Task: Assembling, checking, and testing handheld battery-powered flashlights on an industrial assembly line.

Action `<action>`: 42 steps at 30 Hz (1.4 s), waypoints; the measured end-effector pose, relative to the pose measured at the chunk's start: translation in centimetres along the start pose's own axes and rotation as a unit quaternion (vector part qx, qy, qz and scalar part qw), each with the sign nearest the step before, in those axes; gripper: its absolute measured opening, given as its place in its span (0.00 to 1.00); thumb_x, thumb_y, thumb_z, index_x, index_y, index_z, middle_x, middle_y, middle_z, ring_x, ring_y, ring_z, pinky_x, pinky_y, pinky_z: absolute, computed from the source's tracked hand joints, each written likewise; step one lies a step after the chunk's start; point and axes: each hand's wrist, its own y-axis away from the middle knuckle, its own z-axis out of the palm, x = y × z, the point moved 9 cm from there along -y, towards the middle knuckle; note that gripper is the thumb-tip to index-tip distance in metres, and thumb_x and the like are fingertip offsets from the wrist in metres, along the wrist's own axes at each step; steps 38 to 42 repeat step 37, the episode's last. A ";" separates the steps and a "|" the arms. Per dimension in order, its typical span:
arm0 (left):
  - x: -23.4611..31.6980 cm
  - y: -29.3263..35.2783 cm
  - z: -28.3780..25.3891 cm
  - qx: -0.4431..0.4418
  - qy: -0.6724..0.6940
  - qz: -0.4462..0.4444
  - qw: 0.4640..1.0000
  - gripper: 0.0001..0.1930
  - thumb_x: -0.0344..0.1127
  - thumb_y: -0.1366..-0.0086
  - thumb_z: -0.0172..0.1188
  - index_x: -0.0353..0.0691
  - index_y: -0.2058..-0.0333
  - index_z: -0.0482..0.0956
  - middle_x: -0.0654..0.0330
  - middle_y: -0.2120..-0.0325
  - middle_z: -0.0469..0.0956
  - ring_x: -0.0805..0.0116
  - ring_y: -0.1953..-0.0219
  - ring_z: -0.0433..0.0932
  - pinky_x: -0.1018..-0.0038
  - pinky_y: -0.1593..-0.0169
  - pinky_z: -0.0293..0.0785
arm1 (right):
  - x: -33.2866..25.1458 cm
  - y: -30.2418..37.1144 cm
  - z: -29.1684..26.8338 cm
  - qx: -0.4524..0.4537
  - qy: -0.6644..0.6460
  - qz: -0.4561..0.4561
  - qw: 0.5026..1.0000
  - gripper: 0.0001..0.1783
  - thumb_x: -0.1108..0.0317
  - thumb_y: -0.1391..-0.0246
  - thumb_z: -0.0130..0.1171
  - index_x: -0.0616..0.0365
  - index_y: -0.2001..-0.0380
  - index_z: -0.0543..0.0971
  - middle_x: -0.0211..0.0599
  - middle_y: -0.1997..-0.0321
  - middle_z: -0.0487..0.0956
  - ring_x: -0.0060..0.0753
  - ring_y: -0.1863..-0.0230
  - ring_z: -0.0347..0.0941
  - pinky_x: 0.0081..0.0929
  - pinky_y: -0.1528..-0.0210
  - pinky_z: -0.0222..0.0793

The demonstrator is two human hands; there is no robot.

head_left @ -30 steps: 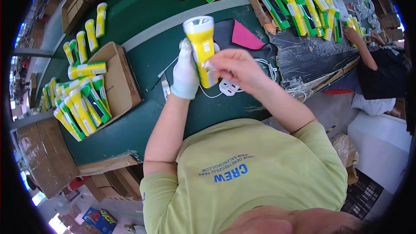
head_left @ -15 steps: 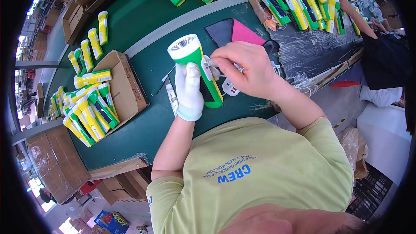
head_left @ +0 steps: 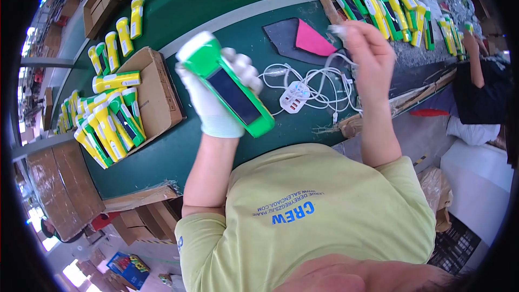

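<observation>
My left hand (head_left: pixel 208 109), in a white glove, is wrapped round a green flashlight (head_left: pixel 231 93) with a white head and a dark solar panel facing up. The flashlight is tilted, its head toward the far left. Raised to the right, my bare right hand (head_left: pixel 372 57) pinches the end of a white cable (head_left: pixel 337 30), slightly blurred. Between my hands, a white multi-port USB charger (head_left: pixel 291 104) lies among tangled white cables (head_left: pixel 319 91) on the green table.
At left, a cardboard box (head_left: pixel 162 84) holds several yellow and green flashlights (head_left: pixel 111 124). More flashlights (head_left: pixel 378 5) stand in a pile at the far right. A pink and dark grey cloth (head_left: pixel 313 40) lies beyond the charger. A co-worker's arm (head_left: pixel 474 57) shows at right.
My right hand has moved away from the flashlight, right and farther off, with the cable end. My left hand has shifted left and turned the flashlight so its panel shows.
</observation>
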 end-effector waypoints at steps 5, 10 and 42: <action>1.8 -0.6 -2.1 0.168 -0.159 0.084 0.969 0.27 0.63 0.41 0.59 0.41 0.63 0.72 0.62 0.72 0.68 0.70 0.71 0.70 0.74 0.65 0.72 | 2.1 2.3 1.4 -0.124 0.105 0.003 0.987 0.13 0.76 0.57 0.71 0.56 0.69 0.76 0.19 0.72 0.73 0.08 0.75 0.65 0.10 0.74 0.58; 0.0 -0.9 -2.7 0.181 -0.290 0.118 0.932 0.21 0.54 0.39 0.63 0.45 0.61 0.69 0.65 0.71 0.69 0.72 0.70 0.71 0.74 0.65 0.74 | 1.2 5.0 6.2 -0.246 0.187 -0.133 0.942 0.20 0.71 0.62 0.75 0.59 0.65 0.77 0.27 0.72 0.76 0.12 0.75 0.68 0.14 0.77 0.60; 3.4 -10.6 -6.0 0.148 -0.627 0.021 0.764 0.32 0.52 0.35 0.57 0.41 0.38 0.63 0.61 0.48 0.69 0.70 0.49 0.69 0.68 0.47 0.67 | 0.2 -16.7 -20.8 0.121 0.751 -0.029 0.649 0.36 0.33 0.51 0.53 0.54 0.53 0.77 0.45 0.55 0.81 0.46 0.57 0.80 0.41 0.55 0.74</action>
